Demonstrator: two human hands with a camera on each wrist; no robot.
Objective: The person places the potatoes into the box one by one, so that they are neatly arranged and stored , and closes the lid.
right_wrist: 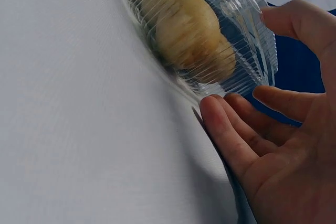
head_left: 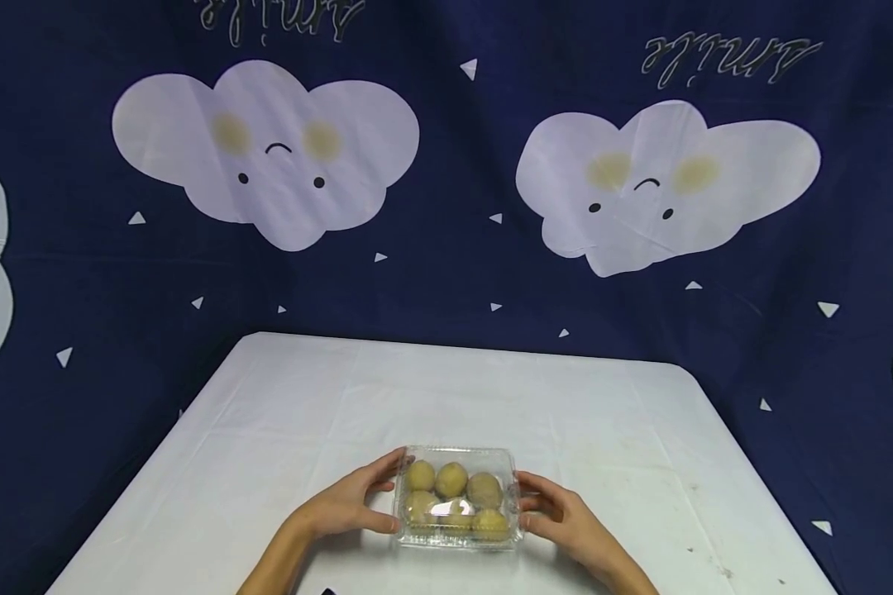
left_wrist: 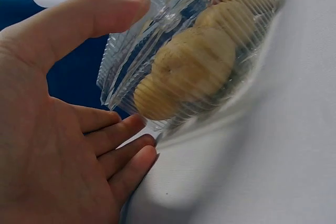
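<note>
A clear plastic clamshell box [head_left: 457, 453] with its lid down stands on the white table. Through its walls I see several round, yellow-brown potatoes [left_wrist: 194, 64] in two rows. My left hand [head_left: 346, 500] holds the box's left side, its thumb by the near corner and its fingers by the far corner. On the opposite side my right hand [head_left: 565, 516] holds the box with thumb and fingertips. In the right wrist view the thumb touches the ridged lid rim and the fingertips meet the lower edge. Both palms stay apart from the plastic.
White cloth covers the table [head_left: 446, 380], with a few small dark specks on the right. A dark blue curtain [head_left: 454, 273] printed with upside-down clouds hangs behind it. A small black object [head_left: 328, 592] shows at the bottom edge of the head view.
</note>
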